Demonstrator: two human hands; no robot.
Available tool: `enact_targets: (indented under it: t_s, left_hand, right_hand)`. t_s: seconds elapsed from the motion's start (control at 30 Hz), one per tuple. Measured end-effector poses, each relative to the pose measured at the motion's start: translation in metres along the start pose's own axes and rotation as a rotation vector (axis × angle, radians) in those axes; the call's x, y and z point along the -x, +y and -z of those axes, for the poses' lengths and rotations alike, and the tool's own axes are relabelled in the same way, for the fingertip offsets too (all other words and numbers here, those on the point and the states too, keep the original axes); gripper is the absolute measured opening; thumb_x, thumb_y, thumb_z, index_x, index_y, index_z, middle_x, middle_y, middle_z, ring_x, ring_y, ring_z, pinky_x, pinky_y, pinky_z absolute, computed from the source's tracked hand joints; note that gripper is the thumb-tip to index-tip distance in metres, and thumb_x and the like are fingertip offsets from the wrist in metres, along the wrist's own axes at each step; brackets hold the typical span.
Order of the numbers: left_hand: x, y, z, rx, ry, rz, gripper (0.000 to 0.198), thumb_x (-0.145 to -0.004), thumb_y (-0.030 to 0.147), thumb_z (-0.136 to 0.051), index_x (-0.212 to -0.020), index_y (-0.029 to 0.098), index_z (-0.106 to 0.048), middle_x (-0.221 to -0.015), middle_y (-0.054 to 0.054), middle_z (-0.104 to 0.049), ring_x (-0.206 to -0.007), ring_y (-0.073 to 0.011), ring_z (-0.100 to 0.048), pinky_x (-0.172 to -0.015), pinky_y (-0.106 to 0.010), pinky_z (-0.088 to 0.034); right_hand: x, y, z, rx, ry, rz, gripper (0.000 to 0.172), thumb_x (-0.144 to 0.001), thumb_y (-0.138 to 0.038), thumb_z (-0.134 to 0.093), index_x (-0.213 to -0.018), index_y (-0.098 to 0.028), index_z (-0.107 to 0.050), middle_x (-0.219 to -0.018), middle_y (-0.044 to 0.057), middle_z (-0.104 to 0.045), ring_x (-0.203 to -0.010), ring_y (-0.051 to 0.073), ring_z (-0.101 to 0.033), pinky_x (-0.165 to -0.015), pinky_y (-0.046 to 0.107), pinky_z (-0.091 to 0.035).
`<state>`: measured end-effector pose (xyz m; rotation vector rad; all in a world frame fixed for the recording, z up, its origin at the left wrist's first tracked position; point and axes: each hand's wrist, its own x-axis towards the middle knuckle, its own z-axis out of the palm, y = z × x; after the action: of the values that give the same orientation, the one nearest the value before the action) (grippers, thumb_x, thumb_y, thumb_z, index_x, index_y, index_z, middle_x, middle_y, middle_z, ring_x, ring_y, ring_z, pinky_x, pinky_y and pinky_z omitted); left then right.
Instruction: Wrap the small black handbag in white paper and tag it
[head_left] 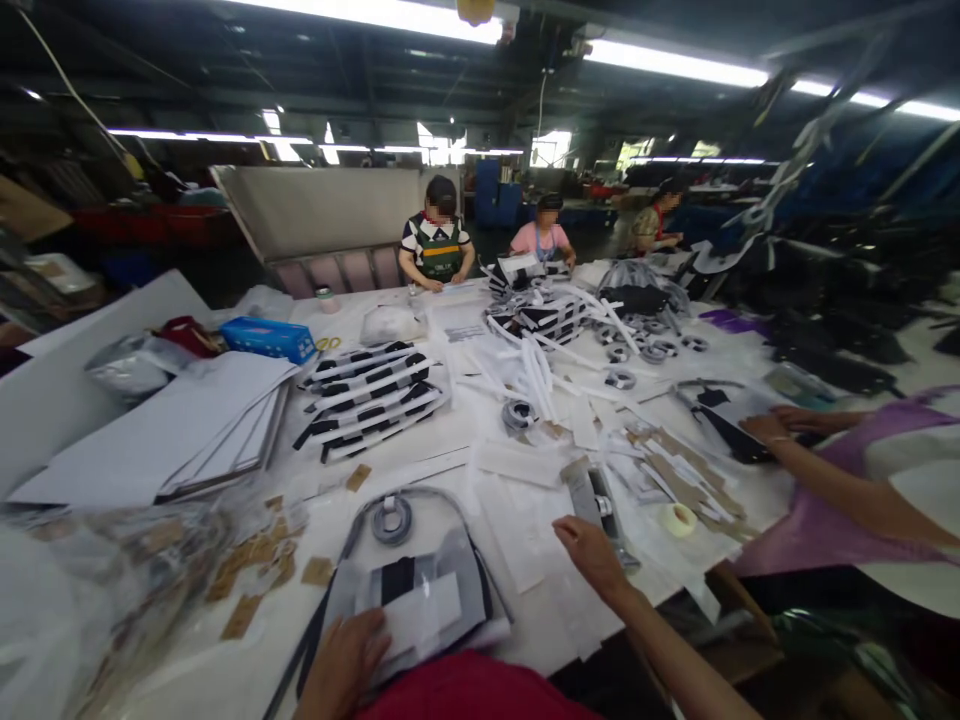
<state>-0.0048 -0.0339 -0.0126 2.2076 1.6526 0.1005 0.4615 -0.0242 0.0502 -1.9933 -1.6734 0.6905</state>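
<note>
In front of me lies a grey-and-black fabric piece (352, 585), looking like a bag panel, with dark straps along its sides. A coil of grey strap (391, 520) rests at its top. A white sheet (424, 615) lies across it under clear plastic. My left hand (346, 650) lies on the panel's lower left, fingers stretched out at the sheet's edge. My right hand (589, 555) is closed, its fingertips pinched just beside a grey tape dispenser (583, 482). Whatever it holds is too small to make out.
Brown card tags (255, 560) are scattered on the left, near stacked white boards (180, 430) and a blue box (268, 339). Striped strap bundles (371, 395) lie ahead. A tape roll (679, 519) sits right. A co-worker's hands (772, 425) touch another panel; several people work beyond.
</note>
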Motion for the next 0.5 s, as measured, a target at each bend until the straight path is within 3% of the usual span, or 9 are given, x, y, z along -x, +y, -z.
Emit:
enact_targets:
  t_s: [0.1,0.23,0.33,0.5]
  left_hand:
    - [0.002,0.006,0.003,0.001,0.017,0.081,0.039,-0.087,0.04,-0.048,-0.112,0.021,-0.071,-0.119,-0.009,-0.071,-0.115,-0.0279,-0.064,-0.113,-0.047,-0.038]
    - [0.005,0.005,-0.004,0.052,0.043,0.137,0.04,-0.085,0.046,-0.05,-0.11,0.023,-0.071,-0.119,-0.009,-0.071,-0.116,-0.0297,-0.064,-0.114,-0.049,-0.037]
    - [0.008,0.003,-0.013,0.074,0.087,0.183,0.04,-0.085,0.047,-0.05,-0.107,0.023,-0.073,-0.116,-0.01,-0.072,-0.113,-0.0321,-0.065,-0.11,-0.05,-0.041]
    - [0.011,0.012,-0.012,0.072,0.083,0.272,0.034,-0.081,0.043,-0.056,-0.103,0.026,-0.075,-0.114,-0.007,-0.073,-0.11,-0.032,-0.067,-0.105,-0.047,-0.048]
  right_hand:
    - [-0.028,0.004,0.01,-0.078,0.023,0.014,0.032,-0.086,-0.037,-0.045,-0.09,-0.02,-0.071,-0.094,0.007,-0.075,-0.089,0.023,-0.067,-0.083,0.034,-0.049]
    - [-0.088,0.001,0.009,-0.025,0.022,-0.041,0.029,-0.086,-0.029,-0.046,-0.096,-0.02,-0.072,-0.101,0.007,-0.075,-0.095,0.023,-0.067,-0.088,0.034,-0.048]
    - [-0.137,0.0,0.007,0.023,0.036,-0.103,0.032,-0.086,-0.023,-0.045,-0.102,-0.016,-0.071,-0.109,0.012,-0.073,-0.104,0.024,-0.064,-0.092,0.035,-0.045]
    - [-0.197,0.005,0.011,0.069,0.028,-0.189,0.036,-0.089,-0.024,-0.039,-0.099,-0.012,-0.072,-0.099,0.017,-0.072,-0.096,0.025,-0.065,-0.084,0.035,-0.045]
